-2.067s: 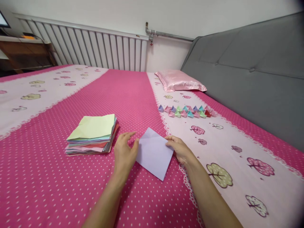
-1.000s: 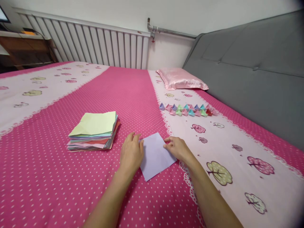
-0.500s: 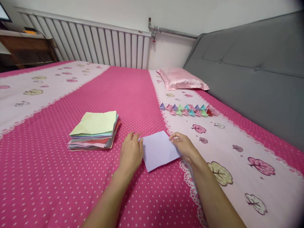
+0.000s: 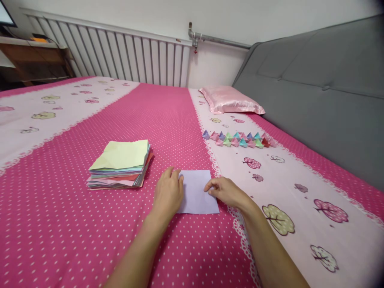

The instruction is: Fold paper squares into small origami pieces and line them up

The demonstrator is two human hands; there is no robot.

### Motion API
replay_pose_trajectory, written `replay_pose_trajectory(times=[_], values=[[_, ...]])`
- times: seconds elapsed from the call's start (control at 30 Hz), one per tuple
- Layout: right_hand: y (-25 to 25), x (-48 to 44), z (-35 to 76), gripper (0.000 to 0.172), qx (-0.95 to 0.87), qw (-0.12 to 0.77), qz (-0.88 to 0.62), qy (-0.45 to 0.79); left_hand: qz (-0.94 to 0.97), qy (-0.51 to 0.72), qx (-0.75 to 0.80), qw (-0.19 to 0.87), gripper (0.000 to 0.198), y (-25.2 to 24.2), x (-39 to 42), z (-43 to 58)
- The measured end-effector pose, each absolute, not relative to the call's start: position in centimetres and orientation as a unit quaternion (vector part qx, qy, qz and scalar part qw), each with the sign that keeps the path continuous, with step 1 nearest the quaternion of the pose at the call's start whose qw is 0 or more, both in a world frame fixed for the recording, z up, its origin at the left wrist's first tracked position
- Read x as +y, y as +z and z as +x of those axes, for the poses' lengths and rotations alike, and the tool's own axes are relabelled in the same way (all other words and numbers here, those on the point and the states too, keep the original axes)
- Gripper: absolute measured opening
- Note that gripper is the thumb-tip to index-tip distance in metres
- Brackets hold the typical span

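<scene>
A square lilac sheet of paper [image 4: 196, 194] lies on the bedspread in front of me, its edges nearly straight to my view. My left hand [image 4: 168, 190] holds its left edge, thumb along the paper and fingers bent over that side, partly hiding it. At the right edge, my right hand [image 4: 223, 191] has its fingers curled in a pinch on the sheet; the fingertips' underside is hidden. Left of my left hand sits a thick stack of coloured paper [image 4: 121, 164], pale yellow on top.
Small folded paper pieces [image 4: 238, 139] in several colours stand in two rows to the right. Behind them rests a pink satin pillow [image 4: 231, 100]. A grey padded headboard [image 4: 315, 92] rises at right, and a white radiator [image 4: 120, 56] lines the wall.
The lilac sheet has turned from a slant to lie square to me. My right hand has shifted left and slightly down; my left hand has moved only a little right.
</scene>
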State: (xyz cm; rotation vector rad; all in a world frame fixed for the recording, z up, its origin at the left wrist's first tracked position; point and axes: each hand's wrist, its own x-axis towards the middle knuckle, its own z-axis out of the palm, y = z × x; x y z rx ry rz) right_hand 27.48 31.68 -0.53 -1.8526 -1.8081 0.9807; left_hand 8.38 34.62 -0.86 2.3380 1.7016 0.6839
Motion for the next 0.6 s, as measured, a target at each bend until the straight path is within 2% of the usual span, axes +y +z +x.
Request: replay_pose_trajectory(times=[0.27, 0.37, 0.5, 0.6], values=[[0.0, 31.5, 27.0, 0.018, -0.646, 0.173, -0.685, 0.288, 0.832, 0.208, 0.509, 0.078, 0.038, -1.7, 34.4, 8.7], [0.6, 31.3, 26.9, 0.018, -0.638, 0.169, -0.72, 0.212, 0.849, 0.2, 0.484, 0.072, 0.04, -2.0, 34.2, 9.0], [0.6, 31.4, 25.3, 0.04, -0.665, 0.273, -0.688, 0.103, 0.857, 0.198, 0.471, 0.064, 0.043, -2.6, 33.9, 9.4], [-0.7, 31.6, 23.4, 0.054, -0.746, 0.293, -0.578, 0.154, 0.866, 0.211, 0.449, 0.068, 0.045, -3.5, 34.0, 9.5]])
